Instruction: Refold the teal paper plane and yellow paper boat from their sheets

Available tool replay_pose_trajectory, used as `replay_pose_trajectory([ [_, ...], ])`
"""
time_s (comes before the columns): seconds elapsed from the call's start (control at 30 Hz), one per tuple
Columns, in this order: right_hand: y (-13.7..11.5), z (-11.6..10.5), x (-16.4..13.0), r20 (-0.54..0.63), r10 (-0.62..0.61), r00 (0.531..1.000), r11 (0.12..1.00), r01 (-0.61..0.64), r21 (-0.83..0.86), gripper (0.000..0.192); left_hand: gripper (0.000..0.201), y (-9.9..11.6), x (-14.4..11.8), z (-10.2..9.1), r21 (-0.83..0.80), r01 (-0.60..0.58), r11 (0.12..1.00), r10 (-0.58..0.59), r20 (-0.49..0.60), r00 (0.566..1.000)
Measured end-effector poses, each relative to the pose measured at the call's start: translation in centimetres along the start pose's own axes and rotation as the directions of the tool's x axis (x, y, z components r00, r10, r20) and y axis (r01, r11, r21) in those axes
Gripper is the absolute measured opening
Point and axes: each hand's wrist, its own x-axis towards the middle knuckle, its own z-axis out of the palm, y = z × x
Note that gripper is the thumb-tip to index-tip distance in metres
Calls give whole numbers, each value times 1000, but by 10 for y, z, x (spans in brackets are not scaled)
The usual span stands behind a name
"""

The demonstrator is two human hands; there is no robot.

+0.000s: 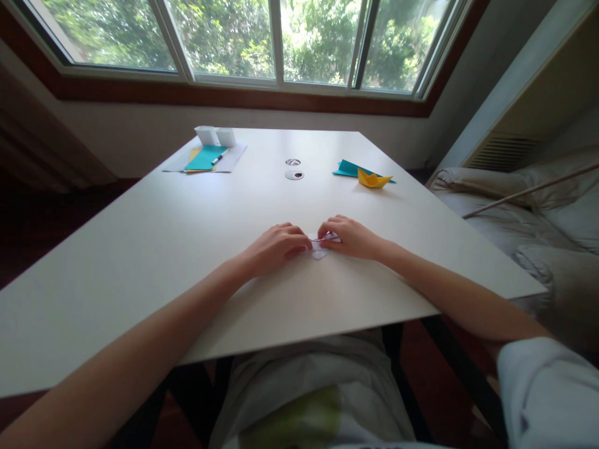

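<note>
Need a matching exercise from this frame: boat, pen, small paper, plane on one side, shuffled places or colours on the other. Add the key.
1. boat
2. pen
3. small paper
4. plane

A. between the left hand and the right hand
B. teal, folded
C. at the edge of a flat teal sheet
D. yellow

Pairs: 1-D, 2-C, 3-A, 4-B

Open desk point(178, 237) lies left of the fingers point(294, 231); beyond them, rightward, a yellow boat point(373, 180) and folded teal paper point(347, 168) obstruct.
</note>
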Motion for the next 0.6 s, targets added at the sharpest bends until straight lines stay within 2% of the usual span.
replay_pose_trajectory([
  [0.13, -2, 3, 0, -10, 14, 1000, 999, -14, -34, 12, 28, -1, -2, -2, 32, -31, 999, 30, 26, 999],
  [0.33, -3, 8, 1, -55, 42, 998, 995, -47, -87, 24, 32, 1, -3, -5, 92, -32, 995, 24, 81, 996],
  [0.47, 3, 4, 1, 3, 13, 1000, 999, -13, -33, 21, 34, -3, -3, -10, 67, -66, 996, 57, 116, 992],
  [0.6, 11, -4, -1, 79, -3, 997, 999, -1, 54, 18, 35, -4, -3, -17, 14, -45, 999, 42, 167, 985],
])
